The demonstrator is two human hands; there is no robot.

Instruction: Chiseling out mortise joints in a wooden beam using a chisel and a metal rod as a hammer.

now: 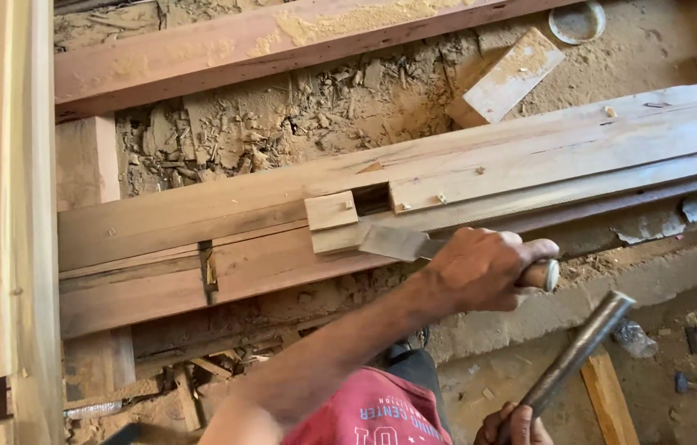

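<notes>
Your left hand (480,268) grips a flat steel chisel (394,243), blade against the notched long wooden beam (530,156); your right hand (513,426) holds a dark metal rod (575,354), raised beside it.

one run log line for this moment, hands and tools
left hand: grips flat steel chisel, blade at notch in long wooden beam | right hand: holds dark metal rod, raised behind chisel handle, apart

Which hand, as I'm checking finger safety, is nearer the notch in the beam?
Left. The left hand grips the chisel just below-right of the notch; the right hand holds a metal rod far lower.
</notes>
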